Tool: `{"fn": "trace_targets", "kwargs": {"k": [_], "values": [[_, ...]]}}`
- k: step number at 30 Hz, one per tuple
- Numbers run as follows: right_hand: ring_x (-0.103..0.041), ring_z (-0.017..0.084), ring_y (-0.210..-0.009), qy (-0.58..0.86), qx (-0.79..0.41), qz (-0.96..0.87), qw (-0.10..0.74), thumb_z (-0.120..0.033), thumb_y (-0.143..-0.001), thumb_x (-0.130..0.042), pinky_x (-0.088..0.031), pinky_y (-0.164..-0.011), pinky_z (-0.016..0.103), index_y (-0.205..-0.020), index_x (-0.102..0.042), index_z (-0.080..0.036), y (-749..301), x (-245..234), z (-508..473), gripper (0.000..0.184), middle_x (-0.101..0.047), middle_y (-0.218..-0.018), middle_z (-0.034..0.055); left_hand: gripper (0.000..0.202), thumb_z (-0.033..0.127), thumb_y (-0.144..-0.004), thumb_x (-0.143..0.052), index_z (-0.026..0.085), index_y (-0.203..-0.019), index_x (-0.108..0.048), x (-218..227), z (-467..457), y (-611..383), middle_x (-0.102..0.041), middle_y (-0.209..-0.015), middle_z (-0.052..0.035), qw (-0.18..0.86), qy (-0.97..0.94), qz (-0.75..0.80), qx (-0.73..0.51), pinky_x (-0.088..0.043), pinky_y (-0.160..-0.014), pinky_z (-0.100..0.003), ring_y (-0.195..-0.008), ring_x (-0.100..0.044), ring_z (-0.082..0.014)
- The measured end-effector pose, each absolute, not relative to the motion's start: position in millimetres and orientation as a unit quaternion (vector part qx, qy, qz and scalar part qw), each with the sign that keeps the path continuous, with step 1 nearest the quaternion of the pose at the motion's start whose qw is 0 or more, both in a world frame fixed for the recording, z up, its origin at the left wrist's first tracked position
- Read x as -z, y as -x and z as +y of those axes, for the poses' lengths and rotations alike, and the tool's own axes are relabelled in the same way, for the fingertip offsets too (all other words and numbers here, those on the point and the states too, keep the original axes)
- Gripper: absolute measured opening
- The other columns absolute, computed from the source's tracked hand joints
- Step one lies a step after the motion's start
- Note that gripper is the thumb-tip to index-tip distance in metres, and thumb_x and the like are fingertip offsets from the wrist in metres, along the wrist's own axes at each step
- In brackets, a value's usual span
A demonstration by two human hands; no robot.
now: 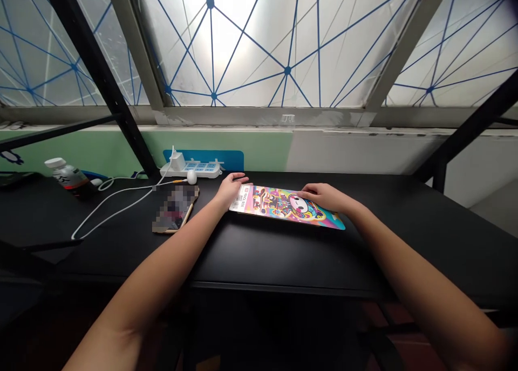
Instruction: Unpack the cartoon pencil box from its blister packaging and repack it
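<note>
A flat, brightly coloured pencil box point(275, 204) with cartoon figures and a white label at its left end is over the black desk, slightly tilted. My left hand point(231, 190) grips its left end, with some fingers stretched past the far corner. At the right part of the far edge, my right hand point(324, 196) holds the box, fingers bent over the printed face. The undersides of both grips are hidden behind the box. Whether the box touches the desk all along its length, I cannot tell.
Left of my left forearm lies a phone point(176, 209) with a blurred screen. A white cable point(117, 190) loops beside it. Behind stands a white power strip point(198, 169) with a plugged-in adapter. A white-capped bottle point(68, 178) and black frame bars point(121, 117) are farther left.
</note>
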State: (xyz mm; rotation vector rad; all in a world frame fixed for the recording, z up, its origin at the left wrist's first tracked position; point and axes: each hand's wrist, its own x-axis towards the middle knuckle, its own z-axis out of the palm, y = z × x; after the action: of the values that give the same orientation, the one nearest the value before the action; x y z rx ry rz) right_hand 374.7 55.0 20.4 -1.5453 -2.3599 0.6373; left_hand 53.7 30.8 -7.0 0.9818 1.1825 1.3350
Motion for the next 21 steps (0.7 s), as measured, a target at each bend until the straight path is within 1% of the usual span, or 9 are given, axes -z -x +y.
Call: {"fn": "trace_targets", "kwargs": {"k": [3,6,8,11,12,14,16,19,21], "values": [[-0.063,0.023,-0.07,0.54,-0.185,-0.808,0.144,-0.076,-0.081,-0.057,-0.042,-0.057,0.033,-0.075,-0.065,-0.025,-370.9,-17.5,53.8,0.052,-0.072,-0.076,0.0045,0.02,0.021,-0.086,-0.061,0.022,-0.106,-0.058,7.9,31.2,-55.8,-0.072,-0.126,-0.0139,0.481,-0.459,0.525,-0.531,-0.059,-0.07,-0.039,-0.079,-0.075,-0.0235],[-0.058,0.02,-0.064,0.54,-0.149,-0.812,0.166,-0.077,-0.083,-0.053,-0.037,-0.054,0.032,-0.07,-0.06,-0.025,-369.9,-17.0,52.9,0.054,-0.067,-0.07,0.0034,0.014,0.03,-0.092,-0.055,0.023,-0.103,-0.06,8.1,31.4,-56.6,-0.076,-0.112,-0.0108,0.428,-0.517,0.54,-0.508,-0.058,-0.072,-0.041,-0.074,-0.072,-0.0232],[-0.056,0.019,-0.063,0.533,-0.122,-0.817,0.184,-0.076,-0.085,-0.05,-0.036,-0.054,0.032,-0.069,-0.057,-0.025,-368.6,-19.1,51.5,0.055,-0.066,-0.07,0.0037,0.015,0.035,-0.094,-0.053,0.024,-0.097,-0.062,5.7,29.4,-56.4,-0.076,-0.103,-0.0086,0.379,-0.565,0.54,-0.495,-0.056,-0.08,-0.043,-0.081,-0.071,-0.0257],[-0.055,0.021,-0.067,0.514,-0.068,-0.827,0.218,-0.076,-0.088,-0.047,-0.039,-0.063,0.034,-0.069,-0.054,-0.025,-366.0,-25.9,47.9,0.055,-0.065,-0.073,0.0053,0.018,0.042,-0.089,-0.063,0.025,-0.083,-0.064,-3.7,22.5,-56.4,-0.073,-0.097,-0.0083,0.288,-0.644,0.524,-0.477,-0.046,-0.1,-0.045,-0.104,-0.064,-0.0323],[-0.055,0.022,-0.069,0.505,-0.048,-0.83,0.23,-0.077,-0.088,-0.046,-0.04,-0.068,0.036,-0.071,-0.054,-0.025,-365.3,-28.6,46.4,0.055,-0.065,-0.075,0.0058,0.02,0.044,-0.086,-0.068,0.026,-0.08,-0.063,-8.0,19.6,-56.9,-0.072,-0.097,-0.0089,0.259,-0.666,0.515,-0.473,-0.042,-0.106,-0.045,-0.111,-0.06,-0.0343],[-0.056,0.024,-0.073,0.49,-0.014,-0.835,0.249,-0.078,-0.087,-0.047,-0.041,-0.079,0.04,-0.074,-0.054,-0.025,-364.5,-34.0,43.1,0.055,-0.064,-0.079,0.0069,0.025,0.047,-0.082,-0.074,0.026,-0.078,-0.061,-16.8,13.7,-58.9,-0.071,-0.1,-0.0106,0.208,-0.701,0.498,-0.465,-0.033,-0.113,-0.047,-0.119,-0.054,-0.0368],[-0.056,0.025,-0.076,0.478,0.019,-0.837,0.266,-0.08,-0.085,-0.048,-0.041,-0.087,0.043,-0.077,-0.054,-0.025,-364.3,-39.0,39.6,0.055,-0.063,-0.082,0.0079,0.026,0.047,-0.083,-0.074,0.026,-0.08,-0.058,-24.6,7.9,-62.2,-0.069,-0.108,-0.0117,0.166,-0.725,0.484,-0.461,-0.027,-0.117,-0.049,-0.122,-0.051,-0.037],[-0.058,0.026,-0.079,0.449,0.074,-0.848,0.271,-0.08,-0.085,-0.05,-0.042,-0.088,0.042,-0.081,-0.051,-0.026,-364.6,-44.8,33.9,0.054,-0.064,-0.089,0.0092,0.019,0.039,-0.092,-0.067,0.025,-0.085,-0.056,-32.6,-0.3,-67.8,-0.067,-0.123,-0.0113,0.117,-0.748,0.465,-0.459,-0.015,-0.121,-0.051,-0.127,-0.05,-0.0336],[-0.06,0.027,-0.084,0.439,0.085,-0.855,0.262,-0.079,-0.083,-0.054,-0.043,-0.086,0.041,-0.086,-0.051,-0.026,-364.0,-47.4,29.7,0.053,-0.066,-0.095,0.0098,0.016,0.034,-0.094,-0.063,0.025,-0.085,-0.055,-35.5,-5.0,-70.7,-0.065,-0.13,-0.0105,0.095,-0.76,0.453,-0.456,-0.008,-0.123,-0.05,-0.13,-0.051,-0.0311]]}}
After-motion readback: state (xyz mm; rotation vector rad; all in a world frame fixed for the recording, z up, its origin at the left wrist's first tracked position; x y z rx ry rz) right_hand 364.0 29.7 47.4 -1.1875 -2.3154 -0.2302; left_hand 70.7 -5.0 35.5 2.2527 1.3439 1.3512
